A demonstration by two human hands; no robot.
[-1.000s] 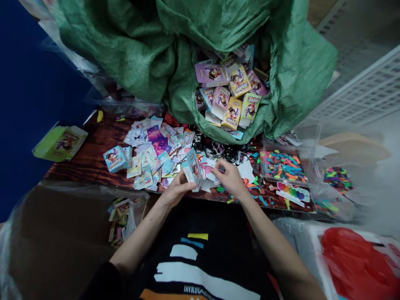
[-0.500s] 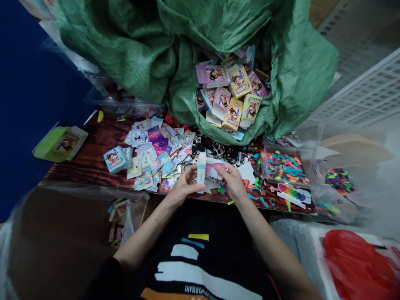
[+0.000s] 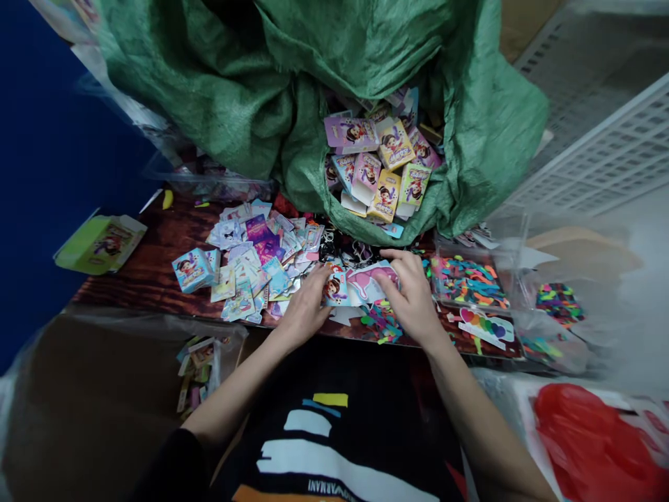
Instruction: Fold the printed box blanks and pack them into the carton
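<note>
My left hand (image 3: 307, 301) grips a small light-blue cartoon box (image 3: 339, 287) by its left end, just above the table's front edge. The box lies on its side, its right end towards my other hand. At that end my right hand (image 3: 410, 293) pinches a white card with pink shapes (image 3: 366, 282) between thumb and fingers. I cannot tell whether part of the card sits inside the box. Left of my hands spreads a heap of printed cards and stickers (image 3: 261, 258). Small coloured plastic pieces (image 3: 384, 322) lie under my right hand.
A green woven sack (image 3: 360, 42) full of small cartoon boxes (image 3: 394, 143) rises behind. At left stand a blue box (image 3: 193, 270) and an opened green carton (image 3: 104, 244). A clear tray of coloured pieces (image 3: 470, 279) and a rainbow-heart card (image 3: 486, 325) are at right.
The box has turned from upright to lying on its side, its picture face now showing. My right hand has moved right and slightly up, with more of the pink card visible.
</note>
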